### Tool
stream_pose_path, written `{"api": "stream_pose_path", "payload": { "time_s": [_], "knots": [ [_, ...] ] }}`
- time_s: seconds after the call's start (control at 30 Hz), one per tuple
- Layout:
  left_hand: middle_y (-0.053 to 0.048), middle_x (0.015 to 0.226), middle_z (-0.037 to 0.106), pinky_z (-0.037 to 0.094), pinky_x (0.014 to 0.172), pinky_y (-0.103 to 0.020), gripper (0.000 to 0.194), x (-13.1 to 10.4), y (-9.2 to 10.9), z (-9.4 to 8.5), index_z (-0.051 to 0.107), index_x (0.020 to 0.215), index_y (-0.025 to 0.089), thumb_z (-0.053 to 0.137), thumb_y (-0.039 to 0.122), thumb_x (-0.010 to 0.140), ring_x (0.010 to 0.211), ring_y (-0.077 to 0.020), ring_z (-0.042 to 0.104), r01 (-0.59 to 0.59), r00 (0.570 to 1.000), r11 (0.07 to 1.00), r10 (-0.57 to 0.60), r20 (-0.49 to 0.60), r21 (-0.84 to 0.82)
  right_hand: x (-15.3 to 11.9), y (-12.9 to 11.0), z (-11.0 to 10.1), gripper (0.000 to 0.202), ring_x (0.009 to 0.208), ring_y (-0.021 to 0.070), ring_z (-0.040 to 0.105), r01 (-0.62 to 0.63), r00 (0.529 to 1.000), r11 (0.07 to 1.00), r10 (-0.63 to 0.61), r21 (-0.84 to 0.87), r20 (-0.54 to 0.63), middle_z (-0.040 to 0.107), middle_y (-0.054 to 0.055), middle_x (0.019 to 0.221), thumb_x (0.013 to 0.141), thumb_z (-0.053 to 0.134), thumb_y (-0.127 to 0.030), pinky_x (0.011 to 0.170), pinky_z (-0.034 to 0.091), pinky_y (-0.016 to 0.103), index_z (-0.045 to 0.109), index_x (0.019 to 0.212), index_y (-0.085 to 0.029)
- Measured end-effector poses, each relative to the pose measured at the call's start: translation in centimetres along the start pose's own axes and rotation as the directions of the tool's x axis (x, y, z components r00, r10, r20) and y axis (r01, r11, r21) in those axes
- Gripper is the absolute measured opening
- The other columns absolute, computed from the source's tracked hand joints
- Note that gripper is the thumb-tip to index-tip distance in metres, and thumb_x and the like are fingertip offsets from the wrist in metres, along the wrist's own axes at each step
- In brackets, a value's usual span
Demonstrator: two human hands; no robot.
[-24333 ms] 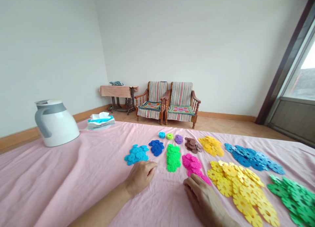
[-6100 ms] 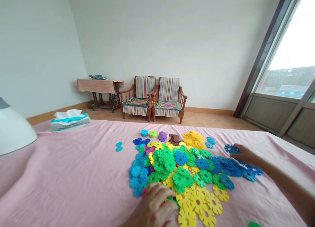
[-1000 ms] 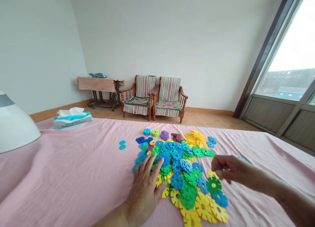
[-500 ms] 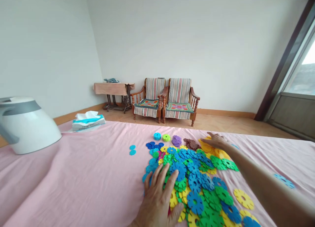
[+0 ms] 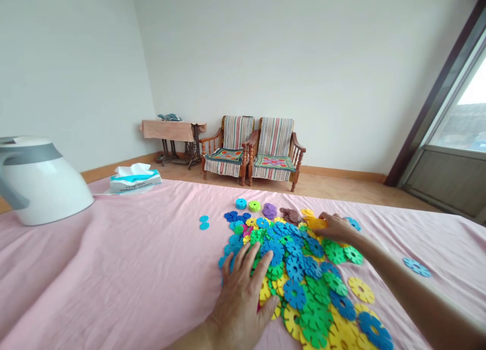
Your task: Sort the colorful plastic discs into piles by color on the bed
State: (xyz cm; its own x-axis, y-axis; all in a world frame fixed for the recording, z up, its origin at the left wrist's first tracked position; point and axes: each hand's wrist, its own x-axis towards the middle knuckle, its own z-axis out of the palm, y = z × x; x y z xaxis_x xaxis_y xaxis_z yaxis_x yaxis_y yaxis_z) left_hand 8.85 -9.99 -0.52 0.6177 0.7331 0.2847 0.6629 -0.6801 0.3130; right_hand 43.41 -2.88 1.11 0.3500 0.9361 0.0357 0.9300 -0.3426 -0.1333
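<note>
A spread-out pile of notched plastic discs (image 5: 294, 266), mostly blue, green and yellow, lies on the pink cloth. My left hand (image 5: 245, 284) rests with its fingers spread on the pile's left edge. At the far right of the pile, my right hand (image 5: 336, 227) has its fingers closed on yellow discs (image 5: 316, 223). Brown discs (image 5: 290, 215), a purple group (image 5: 269, 210), a lime stack (image 5: 254, 205) and a light blue stack (image 5: 241, 203) stand in a row to its left. Dark blue discs (image 5: 237, 216) lie just in front of that row.
A white kettle (image 5: 49, 188) and a tissue box (image 5: 135, 179) stand on the pink cloth (image 5: 152, 269) at the left. Two light blue discs (image 5: 204, 222) lie apart from the pile. Another blue disc (image 5: 416, 267) lies beyond my right forearm. Two wooden chairs (image 5: 273, 162) stand behind.
My right hand has drawn its fingers together on the yellow discs, where it was spread over them before. My left hand stays on the pile. The view has shifted slightly.
</note>
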Motion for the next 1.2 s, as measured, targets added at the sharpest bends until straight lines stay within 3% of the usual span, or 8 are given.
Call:
{"api": "stream_pose_path", "payload": {
  "time_s": [0.23, 0.4, 0.53, 0.67, 0.77, 0.87, 1.03, 1.2],
  "knots": [
    [-0.005, 0.154, 0.028, 0.021, 0.11, -0.063, 0.067, 0.3, 0.3, -0.5, 0.031, 0.146, 0.035, 0.06, 0.039, 0.085, 0.14, -0.0344, 0.023, 0.011, 1.0, 1.0, -0.011, 0.016, -0.024, -3.1, -2.7, -1.7, 0.04, 0.09, 0.0281, 0.064, 0.076, 0.983, 0.958, -0.119, 0.277, 0.141, 0.07, 0.007, 0.094, 0.062, 0.065, -0.024, 0.074, 0.047, 0.035, 0.066, 0.102, -0.02],
    [-0.006, 0.154, 0.029, 0.021, 0.11, -0.062, 0.07, 0.3, 0.2, -0.3, 0.03, 0.146, 0.033, 0.061, 0.039, 0.084, 0.14, -0.0348, 0.022, 0.003, 1.0, 0.999, -0.002, 0.012, -0.041, -5.3, -5.9, -3.6, 0.029, 0.073, 0.0195, 0.066, 0.077, 0.935, 0.847, -0.243, 0.525, 0.256, 0.072, 0.003, 0.086, 0.07, 0.062, -0.028, 0.062, 0.051, 0.029, 0.066, 0.098, -0.021],
    [-0.009, 0.156, 0.022, 0.022, 0.111, -0.06, 0.084, 0.1, 0.0, 0.3, 0.016, 0.151, 0.028, 0.064, 0.032, 0.081, 0.141, -0.0336, 0.02, 0.02, 0.999, 0.997, -0.023, -0.044, -0.07, -7.3, -9.9, -5.4, 0.035, 0.095, 0.0191, 0.063, 0.148, 0.924, 0.756, -0.336, 0.637, 0.183, 0.066, 0.005, 0.11, 0.074, 0.065, -0.035, 0.073, 0.052, 0.027, 0.065, 0.107, -0.024],
    [-0.009, 0.158, 0.012, 0.023, 0.112, -0.057, 0.102, 0.1, 0.1, 0.6, 0.004, 0.151, 0.028, 0.069, 0.02, 0.073, 0.143, -0.0322, 0.013, 0.045, 0.99, 0.994, -0.057, -0.126, -0.095, -8.0, -11.3, -6.8, 0.038, 0.096, 0.0199, 0.062, 0.183, 0.877, 0.629, -0.452, 0.755, 0.164, 0.066, 0.005, 0.109, 0.077, 0.063, -0.048, 0.068, 0.053, 0.028, 0.065, 0.108, -0.025],
    [-0.009, 0.158, 0.009, 0.023, 0.112, -0.057, 0.104, 0.2, 0.2, 0.6, 0.004, 0.151, 0.028, 0.07, 0.018, 0.071, 0.144, -0.0318, 0.01, 0.042, 0.987, 0.994, -0.058, -0.152, -0.105, -5.9, -8.9, -6.2, 0.042, 0.091, 0.0191, 0.065, 0.21, 0.916, 0.65, -0.391, 0.73, 0.085, 0.069, 0.006, 0.102, 0.081, 0.055, -0.053, 0.07, 0.055, 0.03, 0.066, 0.107, -0.022],
    [-0.009, 0.158, 0.012, 0.023, 0.112, -0.058, 0.101, 0.1, 0.1, 0.8, 0.007, 0.151, 0.029, 0.07, 0.02, 0.072, 0.144, -0.0327, 0.01, 0.037, 0.988, 0.996, -0.049, -0.149, -0.087, -2.4, -4.1, -4.2, 0.041, 0.094, 0.023, 0.066, 0.154, 0.988, 0.809, -0.135, 0.567, -0.075, 0.071, 0.009, 0.099, 0.079, 0.055, -0.05, 0.081, 0.053, 0.035, 0.067, 0.099, -0.017],
    [-0.009, 0.157, 0.017, 0.025, 0.111, -0.06, 0.091, 0.0, -0.3, 0.9, 0.018, 0.149, 0.032, 0.069, 0.025, 0.074, 0.143, -0.0344, 0.014, 0.019, 0.995, 0.999, -0.023, -0.099, -0.04, 1.4, 3.8, -0.3, 0.065, 0.118, 0.0411, 0.051, -0.125, 0.964, 0.926, 0.199, 0.357, -0.178, 0.063, 0.023, 0.116, 0.065, 0.064, -0.049, 0.096, 0.04, 0.055, 0.059, 0.117, -0.01],
    [-0.009, 0.156, 0.02, 0.025, 0.112, -0.059, 0.082, 0.1, -0.4, 0.8, 0.027, 0.147, 0.03, 0.068, 0.03, 0.076, 0.143, -0.0344, 0.015, 0.011, 0.998, 1.0, -0.011, -0.066, -0.005, 1.9, 7.6, 1.4, 0.057, 0.109, 0.0392, 0.058, -0.182, 0.96, 0.958, 0.222, 0.22, -0.172, 0.066, 0.018, 0.112, 0.064, 0.064, -0.051, 0.087, 0.046, 0.051, 0.064, 0.11, -0.017]
  ]
}}
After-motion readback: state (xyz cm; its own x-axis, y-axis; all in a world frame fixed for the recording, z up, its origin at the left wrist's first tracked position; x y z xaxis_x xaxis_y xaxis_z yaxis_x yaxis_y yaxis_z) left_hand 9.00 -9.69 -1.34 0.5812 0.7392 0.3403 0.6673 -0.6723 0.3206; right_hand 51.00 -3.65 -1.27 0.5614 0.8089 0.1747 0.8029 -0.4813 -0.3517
